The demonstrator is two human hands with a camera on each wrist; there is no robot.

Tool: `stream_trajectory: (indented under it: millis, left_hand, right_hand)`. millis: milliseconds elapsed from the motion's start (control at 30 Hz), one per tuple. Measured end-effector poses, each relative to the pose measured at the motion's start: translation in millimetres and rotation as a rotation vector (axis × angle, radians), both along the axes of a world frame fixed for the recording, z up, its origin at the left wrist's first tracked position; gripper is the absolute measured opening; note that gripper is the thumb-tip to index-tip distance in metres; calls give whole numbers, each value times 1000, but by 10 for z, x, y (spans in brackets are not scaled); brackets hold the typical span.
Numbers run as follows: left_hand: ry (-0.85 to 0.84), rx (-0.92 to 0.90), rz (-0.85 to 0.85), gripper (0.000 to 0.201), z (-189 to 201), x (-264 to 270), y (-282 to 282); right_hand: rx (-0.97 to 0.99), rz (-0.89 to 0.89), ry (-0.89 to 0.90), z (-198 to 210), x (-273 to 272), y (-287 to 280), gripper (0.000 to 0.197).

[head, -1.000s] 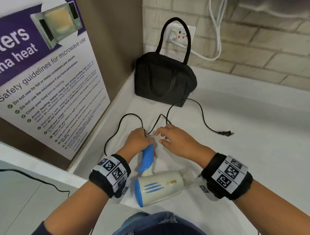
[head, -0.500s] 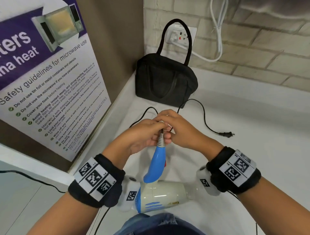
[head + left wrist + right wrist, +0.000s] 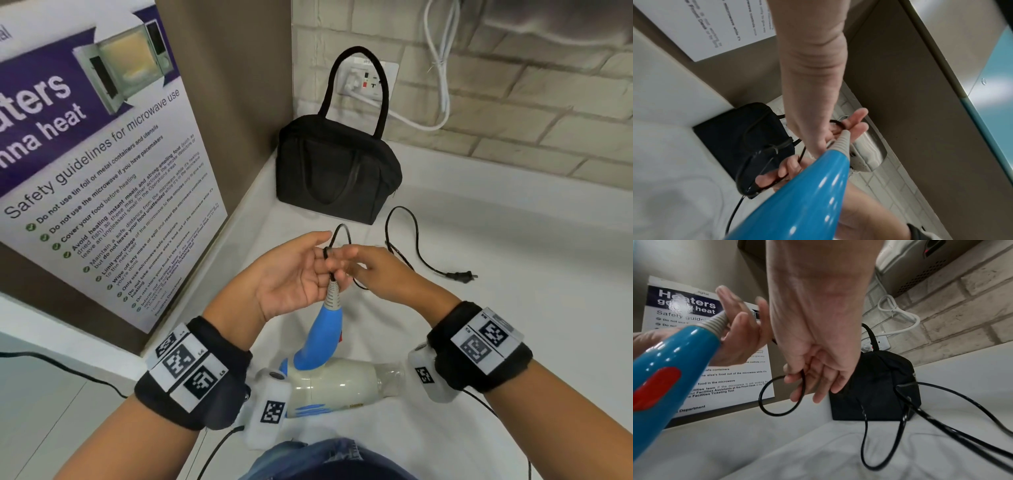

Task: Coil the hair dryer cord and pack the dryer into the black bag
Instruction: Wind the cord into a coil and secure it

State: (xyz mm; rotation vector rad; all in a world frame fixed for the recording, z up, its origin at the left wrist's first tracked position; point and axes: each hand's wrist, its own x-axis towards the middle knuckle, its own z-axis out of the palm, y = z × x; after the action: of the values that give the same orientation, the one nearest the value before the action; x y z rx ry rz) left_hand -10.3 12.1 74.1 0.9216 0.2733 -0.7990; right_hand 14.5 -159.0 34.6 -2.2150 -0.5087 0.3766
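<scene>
The hair dryer, cream body and blue handle, lies near the counter's front edge with its handle raised toward my hands. My left hand holds the black cord just above the grey strain relief, upper fingers straight, a small loop of cord round them. My right hand pinches the cord beside it; a round loop hangs below its fingers. The rest of the cord trails right to the plug on the counter. The black bag stands shut in the back corner.
A microwave safety poster covers the left wall panel. Behind the bag are a wall socket with a white cable and a brick wall. The white counter stretches to the right. A thin black wire runs below left.
Both hands have risen from the counter with the cord. The left hand's fingers have straightened and a loop now sits round them. The slack cord at the left has been drawn in.
</scene>
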Motion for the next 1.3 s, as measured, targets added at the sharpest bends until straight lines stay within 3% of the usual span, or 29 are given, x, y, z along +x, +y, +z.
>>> stream_trajectory:
  millis: [167, 233, 300, 433, 633, 733, 800, 900, 1033, 1133, 1300]
  left_hand:
    - [93, -188, -67, 45, -18, 43, -17]
    - [121, -342, -62, 35, -49, 84, -29]
    - [135, -476, -32, 25, -82, 115, -35]
    - [85, -576, 28, 42, -143, 143, -64]
    - [-30, -697, -21, 73, -146, 82, -144]
    - [-28, -821, 26, 67, -116, 101, -142]
    - [-79, -813, 103, 57, -123, 156, -131]
    - [-136, -725, 225, 51, -145, 204, -97]
    - [-187, -585, 380, 57, -220, 265, -58]
    - [-256, -443, 467, 55, -261, 373, -3]
    - [-302, -162, 510, 46, -283, 541, 92]
  right_hand:
    - [58, -47, 1, 35, -12, 20, 29]
    - [76, -78, 19, 15, -18, 26, 17]
    - [54, -120, 44, -9, -19, 8, 18]
    - [55, -171, 127, -29, -39, -29, 20]
    - [360, -227, 312, 9, -20, -65, 23]
    - [737, -243, 517, 69, -25, -77, 24]
    - [823, -222, 566, 97, -44, -87, 27]
    - [704, -206, 528, 101, -77, -90, 28]
    - [461, -214, 411, 109, -108, -95, 26]
    - [210, -175, 281, 94, -170, -106, 24]
    - [-45, -102, 80, 128, -316, -122, 25]
